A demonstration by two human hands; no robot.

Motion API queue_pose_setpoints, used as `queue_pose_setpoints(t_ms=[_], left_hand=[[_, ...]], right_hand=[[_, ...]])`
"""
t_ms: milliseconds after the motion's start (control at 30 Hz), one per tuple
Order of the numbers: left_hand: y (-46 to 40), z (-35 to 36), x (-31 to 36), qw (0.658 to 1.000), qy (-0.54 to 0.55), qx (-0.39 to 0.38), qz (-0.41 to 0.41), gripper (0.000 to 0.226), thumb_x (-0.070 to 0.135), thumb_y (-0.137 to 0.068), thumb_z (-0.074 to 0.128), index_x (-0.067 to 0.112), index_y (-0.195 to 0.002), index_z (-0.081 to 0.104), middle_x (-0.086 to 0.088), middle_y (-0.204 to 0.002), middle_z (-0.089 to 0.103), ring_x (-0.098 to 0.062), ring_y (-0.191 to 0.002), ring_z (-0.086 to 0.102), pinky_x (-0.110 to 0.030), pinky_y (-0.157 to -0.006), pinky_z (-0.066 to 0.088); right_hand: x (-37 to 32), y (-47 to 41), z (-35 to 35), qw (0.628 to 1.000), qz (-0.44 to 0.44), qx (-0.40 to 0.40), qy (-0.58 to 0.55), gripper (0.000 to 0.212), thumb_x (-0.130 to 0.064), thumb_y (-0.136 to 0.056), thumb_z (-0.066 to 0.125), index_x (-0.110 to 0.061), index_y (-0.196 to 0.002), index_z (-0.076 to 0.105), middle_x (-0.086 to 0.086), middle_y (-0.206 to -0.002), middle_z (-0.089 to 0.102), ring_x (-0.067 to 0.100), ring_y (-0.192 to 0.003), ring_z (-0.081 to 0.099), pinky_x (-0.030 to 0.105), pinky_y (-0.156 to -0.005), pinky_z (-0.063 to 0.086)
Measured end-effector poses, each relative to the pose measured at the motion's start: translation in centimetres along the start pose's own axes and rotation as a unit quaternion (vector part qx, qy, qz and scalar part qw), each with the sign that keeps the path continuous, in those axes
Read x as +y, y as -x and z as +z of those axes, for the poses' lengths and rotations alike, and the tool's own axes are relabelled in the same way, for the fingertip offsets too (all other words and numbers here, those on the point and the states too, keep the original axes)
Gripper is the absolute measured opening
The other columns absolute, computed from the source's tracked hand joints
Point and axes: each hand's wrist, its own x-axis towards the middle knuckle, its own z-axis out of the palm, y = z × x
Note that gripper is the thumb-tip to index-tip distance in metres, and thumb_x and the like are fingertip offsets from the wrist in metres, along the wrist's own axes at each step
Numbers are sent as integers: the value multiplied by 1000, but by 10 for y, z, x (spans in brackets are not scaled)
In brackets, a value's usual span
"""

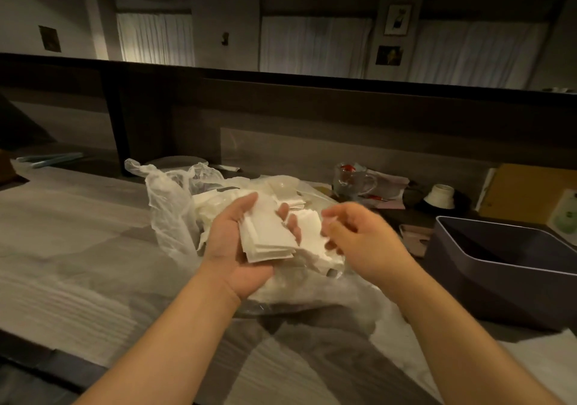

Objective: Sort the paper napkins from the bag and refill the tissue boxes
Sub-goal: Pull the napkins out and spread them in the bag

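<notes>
Napkins [268, 236] sit as a folded white stack in my left hand [240, 242], palm up, fingers curled round them, above the open plastic bag [170, 205] on the tabletop [62, 248]. My right hand [359, 236] hovers just beside the stack, its fingers bent and blurred, so I cannot tell whether it pinches anything. A dark tissue box [499, 267] stands open to the right; farther back, a glass mug [352, 180]

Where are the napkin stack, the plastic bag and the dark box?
napkin stack [267, 236]: head view, middle of the top napkin, held in the left hand.
plastic bag [170, 208]: head view, its crumpled left wall.
dark box [487, 283]: head view, its near outer wall.
</notes>
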Motion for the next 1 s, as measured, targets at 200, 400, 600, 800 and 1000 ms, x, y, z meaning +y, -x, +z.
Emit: queue_pose_setpoints(t_ms=[200, 400, 600, 800, 1000], left_hand=[[-7, -9, 2, 1000, 18, 9, 8, 60, 32, -83, 71, 9, -137, 54, -14, -103, 68, -25, -73, 62, -40, -74, 53], [-3, -5, 0, 1000, 13, -18, 10, 59, 33, -85, 68, 8, -136, 53, -15, -102, 68, -25, -78, 61, -39, -74, 53], [-1, -2, -1, 1000, 20, -20, 13, 56, 33, -86, 67, 8, -134, 54, -16, -100, 68, -25, -77, 59, -38, -76, 52], [-2, -3, 0, 999, 21, -22, 13, 58, 32, -84, 68, 9, -135, 53, -16, -102, 68, -25, -76, 60, -38, -74, 52], [-1, -2, 0, 1000, 15, -10, 18, 58, 32, -81, 68, 7, -132, 54, -16, -100, 68, -25, -78, 59, -37, -76, 51]], right_hand=[[10, 1, 5, 960, -12, -179, 215, 31, -39, -90, 75, -42, -119, 65, -20, -112, 63, 3, -98, 62, 22, -89, 57], [13, -2, 7, 959, -58, -163, 223, 23, -28, -92, 73, -45, -108, 71, -23, -106, 64, 3, -95, 61, 22, -87, 57], [11, -1, 11, 959, -72, -155, 224, 20, -33, -98, 67, -43, -114, 73, -22, -106, 63, 2, -93, 59, 14, -79, 48], [10, 0, 17, 954, -79, -159, 241, 23, -34, -95, 70, -46, -115, 70, -23, -107, 62, 1, -95, 61, 16, -86, 53], [8, 2, 25, 955, -100, -113, 257, 24, -37, -101, 60, -44, -123, 68, -20, -112, 63, 3, -99, 58, 27, -96, 54]])
